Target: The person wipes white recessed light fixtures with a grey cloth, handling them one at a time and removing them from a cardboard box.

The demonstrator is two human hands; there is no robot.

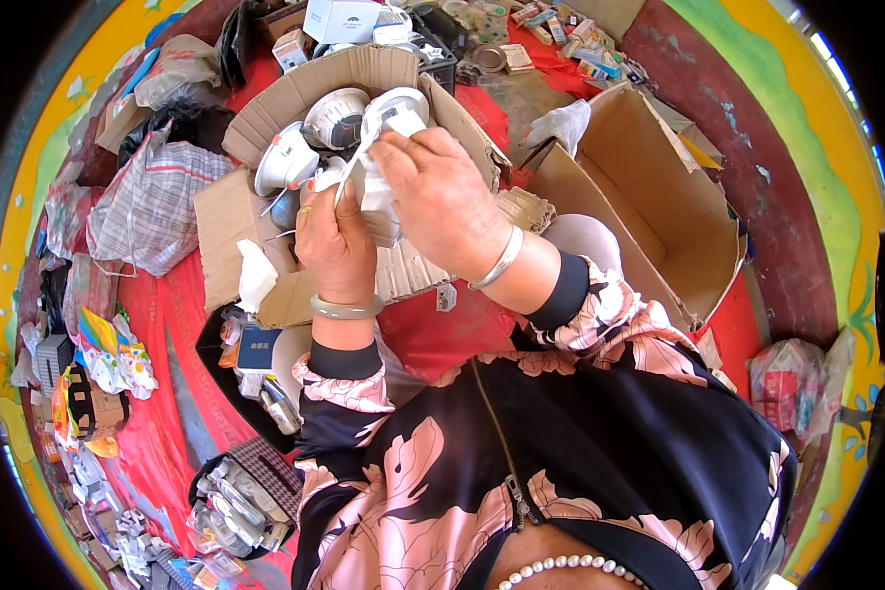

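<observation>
Over an open cardboard box [305,84], my two hands are close together on a crumpled piece of white wrapping [379,182]. My right hand [444,202] has its fingers closed on the upper part. Thumb and fingers of my left hand [334,241] pinch the lower left edge. Whether something lies inside the wrapping is hidden by my fingers. Just beyond are white round light fittings: one [287,159] tilted at the left, one [335,118] in the middle, and one [399,106] right behind my right hand's fingers.
An empty-looking larger carton [659,206] stands at the right, a grey work glove [560,126] on its edge. White scrap [256,277] lies on the left flap. A checked bag [157,202] and a bin of packets [241,506] are at the left. Small boxes [585,44] lie far off.
</observation>
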